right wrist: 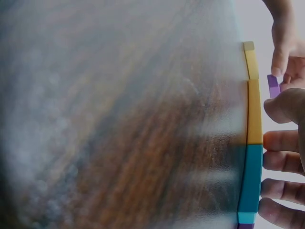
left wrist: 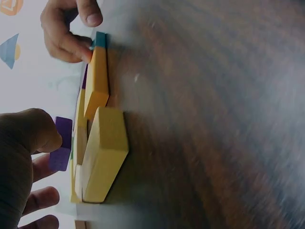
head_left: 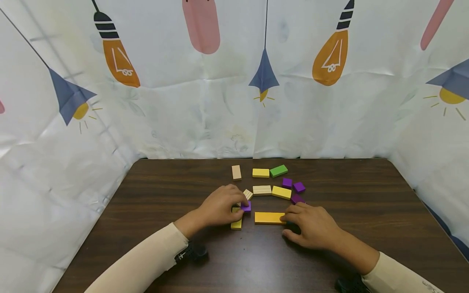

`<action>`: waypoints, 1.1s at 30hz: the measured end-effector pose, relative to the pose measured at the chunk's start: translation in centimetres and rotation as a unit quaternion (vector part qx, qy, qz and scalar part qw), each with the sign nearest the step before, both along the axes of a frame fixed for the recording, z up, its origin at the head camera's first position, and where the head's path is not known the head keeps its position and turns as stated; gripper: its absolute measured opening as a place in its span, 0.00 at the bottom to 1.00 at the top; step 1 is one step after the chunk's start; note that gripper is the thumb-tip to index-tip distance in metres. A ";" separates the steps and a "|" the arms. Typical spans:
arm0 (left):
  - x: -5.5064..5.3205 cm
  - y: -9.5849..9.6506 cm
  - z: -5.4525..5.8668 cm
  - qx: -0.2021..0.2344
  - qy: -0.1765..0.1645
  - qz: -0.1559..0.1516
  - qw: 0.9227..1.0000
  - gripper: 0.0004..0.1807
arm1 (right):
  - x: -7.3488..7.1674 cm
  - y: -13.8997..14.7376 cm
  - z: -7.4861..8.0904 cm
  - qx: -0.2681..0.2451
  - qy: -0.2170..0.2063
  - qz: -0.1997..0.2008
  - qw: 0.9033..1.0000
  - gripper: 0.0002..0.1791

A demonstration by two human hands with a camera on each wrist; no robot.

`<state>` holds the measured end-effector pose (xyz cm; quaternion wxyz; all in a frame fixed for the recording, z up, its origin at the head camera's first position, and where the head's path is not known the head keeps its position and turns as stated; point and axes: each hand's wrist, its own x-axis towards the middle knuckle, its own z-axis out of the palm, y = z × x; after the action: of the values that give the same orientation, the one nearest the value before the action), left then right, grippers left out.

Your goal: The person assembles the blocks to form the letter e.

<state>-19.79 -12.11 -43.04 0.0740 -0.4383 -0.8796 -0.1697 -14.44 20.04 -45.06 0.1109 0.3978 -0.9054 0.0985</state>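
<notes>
My left hand (head_left: 220,205) pinches a small purple block (left wrist: 61,143) between thumb and finger, above a yellow block (head_left: 236,224) that stands lengthwise on the table. In the left wrist view the other fingers are spread apart. My right hand (head_left: 315,228) has its fingertips against the far side of an orange block (head_left: 268,218) and a teal block (right wrist: 250,179) beside it, with the thumb held apart from them. From the head view, that hand hides the teal block. Orange and teal lie end to end, and the yellow block stands near orange's left end.
Behind the orange block, a pale ridged block (head_left: 261,190), a yellow block (head_left: 281,192) and several purple cubes (head_left: 299,187) form a curve. Farther back lie a tan block (head_left: 236,172), another yellow block (head_left: 261,173) and a green block (head_left: 279,171). A printed curtain (head_left: 227,122) hangs behind the dark table (head_left: 165,187).
</notes>
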 end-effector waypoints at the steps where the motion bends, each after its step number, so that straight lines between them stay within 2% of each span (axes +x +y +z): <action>1: 0.1 0.1 -0.1 -0.001 0.000 0.000 1.000 0.09 | 0.0 0.0 0.0 0.000 0.000 0.000 1.000 0.17; 8: 0.5 0.5 -0.8 -0.017 0.003 -0.008 1.000 0.09 | 0.0 0.0 0.1 0.000 -0.001 0.001 1.000 0.17; 27: 1.4 0.8 -1.2 -0.043 0.006 -0.002 0.999 0.08 | 0.1 0.0 0.1 0.001 -0.005 0.001 1.000 0.17; 33: 1.4 0.8 -1.3 -0.051 0.017 -0.003 0.999 0.08 | 0.1 0.0 0.1 0.004 -0.003 -0.002 1.000 0.17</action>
<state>-18.36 -11.30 -44.38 0.0665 -0.4468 -0.8844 -0.1176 -14.30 20.02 -45.00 0.1064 0.3960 -0.9070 0.0959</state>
